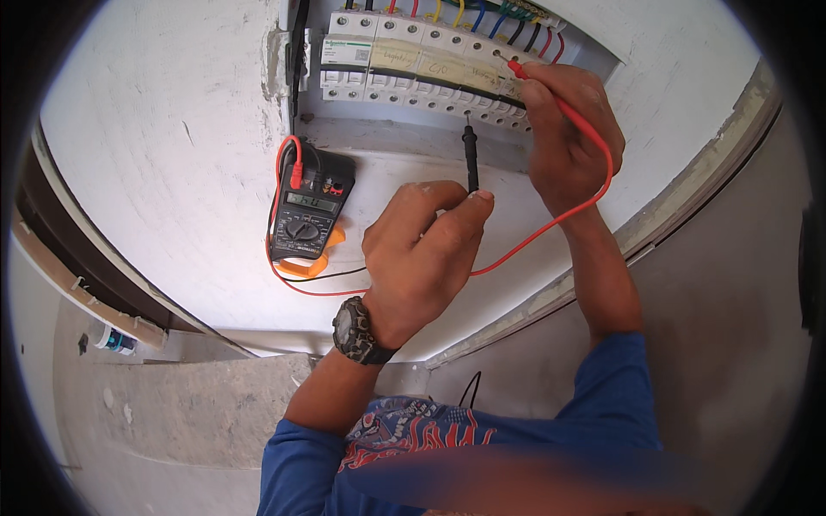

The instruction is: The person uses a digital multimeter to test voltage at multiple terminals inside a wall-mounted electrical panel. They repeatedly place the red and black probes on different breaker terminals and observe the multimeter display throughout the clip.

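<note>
My left hand (428,254), with a watch (352,330) on its wrist, pinches a black test probe (470,155). Its tip meets the lower terminal row of the circuit breakers (404,62), near their middle. Farther right, my right hand (576,129) is closed on a red test probe (517,69), whose tip points at an upper terminal; whether it touches metal is too small to tell. A dark multimeter (311,206) with a lit display, a round dial and an orange clamp is left of my left hand. Red and black leads run from it to the probes.
The breakers sit in a recessed box in a white wall (172,129). Coloured wires (460,12) enter along their top. A black strip (298,60) edges the box's left side. Below left are a rough concrete slab (189,404) and a small container (114,339).
</note>
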Tool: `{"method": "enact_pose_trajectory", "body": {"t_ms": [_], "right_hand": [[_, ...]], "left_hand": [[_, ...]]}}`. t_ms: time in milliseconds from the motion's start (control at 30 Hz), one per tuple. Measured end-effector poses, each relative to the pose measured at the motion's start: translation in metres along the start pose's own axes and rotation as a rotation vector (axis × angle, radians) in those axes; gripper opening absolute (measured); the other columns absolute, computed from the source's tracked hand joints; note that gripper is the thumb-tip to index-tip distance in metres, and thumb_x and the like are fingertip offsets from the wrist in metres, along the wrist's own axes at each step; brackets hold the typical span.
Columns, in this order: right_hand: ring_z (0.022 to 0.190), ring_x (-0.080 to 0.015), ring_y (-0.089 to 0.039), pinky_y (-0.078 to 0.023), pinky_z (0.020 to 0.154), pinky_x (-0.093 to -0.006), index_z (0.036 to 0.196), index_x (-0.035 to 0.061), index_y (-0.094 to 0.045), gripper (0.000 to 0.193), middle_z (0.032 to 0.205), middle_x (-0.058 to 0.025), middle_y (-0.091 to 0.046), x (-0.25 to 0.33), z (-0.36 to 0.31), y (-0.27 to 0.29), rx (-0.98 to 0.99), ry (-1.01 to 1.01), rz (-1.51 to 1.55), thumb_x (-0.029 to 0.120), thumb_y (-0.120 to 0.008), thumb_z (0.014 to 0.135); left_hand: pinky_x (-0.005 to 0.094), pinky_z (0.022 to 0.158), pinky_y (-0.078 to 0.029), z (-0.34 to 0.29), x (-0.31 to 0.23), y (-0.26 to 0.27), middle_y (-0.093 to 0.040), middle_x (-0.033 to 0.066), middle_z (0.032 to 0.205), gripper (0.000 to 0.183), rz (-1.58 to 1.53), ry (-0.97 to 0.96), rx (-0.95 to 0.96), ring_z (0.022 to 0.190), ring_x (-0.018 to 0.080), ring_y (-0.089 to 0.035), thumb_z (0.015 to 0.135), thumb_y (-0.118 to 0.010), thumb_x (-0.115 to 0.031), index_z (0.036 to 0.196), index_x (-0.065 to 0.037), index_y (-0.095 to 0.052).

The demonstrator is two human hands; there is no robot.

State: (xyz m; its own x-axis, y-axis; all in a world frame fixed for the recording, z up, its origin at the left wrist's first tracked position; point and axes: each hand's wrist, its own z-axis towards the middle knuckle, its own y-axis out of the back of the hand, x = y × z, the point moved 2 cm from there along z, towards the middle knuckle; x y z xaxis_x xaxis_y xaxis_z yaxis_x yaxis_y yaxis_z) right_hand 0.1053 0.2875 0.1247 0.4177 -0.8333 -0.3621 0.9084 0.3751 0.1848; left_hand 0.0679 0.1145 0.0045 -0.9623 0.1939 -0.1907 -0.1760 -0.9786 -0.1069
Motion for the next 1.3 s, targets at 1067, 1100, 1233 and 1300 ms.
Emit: {"method": "enact_pose_trajectory", "body": {"t_ms": [1067, 1100, 1233, 1300], "right_hand": [[0.093, -0.0161, -0.075, -0.060, 0.082, -0.0309, 0.111, 0.0033, -0.084, 0.012, 0.104, -0.0088, -0.081, -0.007, -0.005, -0.005, 0.046, -0.317, -0.169, 0.010, -0.078, 0.103], [0.093, -0.0163, -0.075, -0.060, 0.082, -0.0309, 0.111, 0.0029, -0.084, 0.012, 0.104, -0.0089, -0.081, -0.007, -0.005, -0.005, 0.031, -0.331, -0.166, 0.010, -0.078, 0.103], [0.092, -0.0169, -0.075, -0.060, 0.081, -0.0309, 0.111, 0.0022, -0.084, 0.013, 0.104, -0.0097, -0.081, -0.007, -0.003, -0.006, 0.052, -0.256, -0.140, 0.011, -0.078, 0.103], [0.092, -0.0169, -0.075, -0.059, 0.081, -0.0309, 0.112, 0.0018, -0.084, 0.013, 0.103, -0.0099, -0.081, -0.007, -0.003, -0.006, 0.045, -0.254, -0.139, 0.011, -0.078, 0.103]], "left_hand": [[0.0346, 0.063, -0.057, 0.004, 0.017, -0.016, -0.073, 0.0078, 0.097, 0.044, -0.006, -0.041, -0.073, 0.079, 0.0248, -0.072, 0.070, -0.087, 0.006, 0.110, -0.010, -0.079], [0.0347, 0.063, -0.057, 0.004, 0.017, -0.016, -0.073, 0.0076, 0.096, 0.045, -0.005, -0.042, -0.079, 0.078, 0.0248, -0.072, 0.070, -0.087, 0.006, 0.110, -0.010, -0.078], [0.0348, 0.063, -0.057, 0.004, 0.017, -0.014, -0.072, 0.0077, 0.095, 0.045, -0.018, -0.040, -0.089, 0.078, 0.0252, -0.072, 0.069, -0.086, 0.007, 0.110, -0.010, -0.078], [0.0350, 0.063, -0.057, 0.004, 0.018, -0.013, -0.072, 0.0077, 0.095, 0.045, -0.017, -0.041, -0.082, 0.078, 0.0254, -0.072, 0.069, -0.086, 0.007, 0.110, -0.010, -0.078]]}}
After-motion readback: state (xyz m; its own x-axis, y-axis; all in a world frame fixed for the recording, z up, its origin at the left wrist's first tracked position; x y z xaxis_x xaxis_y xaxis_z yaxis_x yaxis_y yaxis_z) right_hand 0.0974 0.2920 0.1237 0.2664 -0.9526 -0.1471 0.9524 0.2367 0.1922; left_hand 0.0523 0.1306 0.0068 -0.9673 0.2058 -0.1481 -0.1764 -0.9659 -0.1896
